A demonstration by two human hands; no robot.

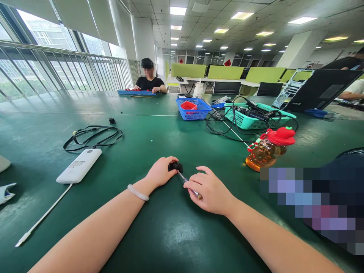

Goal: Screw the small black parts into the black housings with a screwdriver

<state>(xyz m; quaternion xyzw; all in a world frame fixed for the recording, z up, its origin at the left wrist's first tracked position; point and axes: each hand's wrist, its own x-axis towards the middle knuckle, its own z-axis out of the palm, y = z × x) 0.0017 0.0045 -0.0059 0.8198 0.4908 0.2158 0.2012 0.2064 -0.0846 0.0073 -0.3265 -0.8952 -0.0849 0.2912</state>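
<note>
Green tabletop (182, 235) in a bright office, black part (176, 166) and screwdriver (183, 177) near its middle

Ceiling lights (178, 10) run back above lime partitions (187, 71), and a railing (71, 52) lines the windows (45, 32) on the left. Near the middle of the tabletop, the left hand (162, 170) pinches the black part, its fingers closed around the left end. The right hand (209, 189) grips the screwdriver between thumb and fingers, one finger lifted clear; the shaft points up and left at the part's lower edge, though whether the tip touches cannot be told.

To the left lies a white box (79, 165) with a white cable (45, 214); behind it are a coiled black cable (93, 147) and a small black block (112, 120). On the right, a bottle (260, 153) of amber liquid (capped by a jaunty red lid (281, 137)) stands before a teal basket (241, 120) of cords (251, 113). Beyond, a blue basket (195, 114) holds a red container (189, 105), and a person (149, 82) sits behind a blue tray (139, 93).
</note>
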